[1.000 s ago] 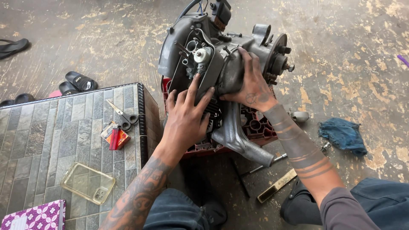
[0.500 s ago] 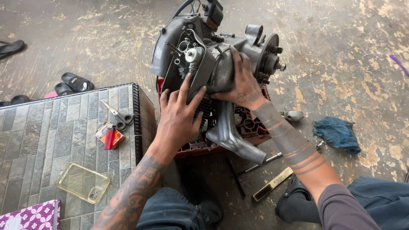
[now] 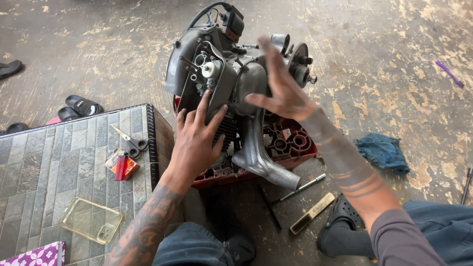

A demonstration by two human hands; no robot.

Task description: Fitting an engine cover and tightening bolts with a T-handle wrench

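My left hand (image 3: 197,140), fingers spread, braces the grey engine (image 3: 231,83) at frame centre while my open right hand (image 3: 281,88) hovers, needing a fresh grip, I judge.

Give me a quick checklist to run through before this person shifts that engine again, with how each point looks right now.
1. Left hand pressed flat on the engine: ok.
2. Right hand gripping: not ok, fingers spread open at the casing.
3. Engine seated on the red crate: ok, though it overhangs the crate.
4. Floor beside the crate free of tools: not ok, a metal rod and a flat bar lie there.
5. Engine fixed to the crate: cannot tell.
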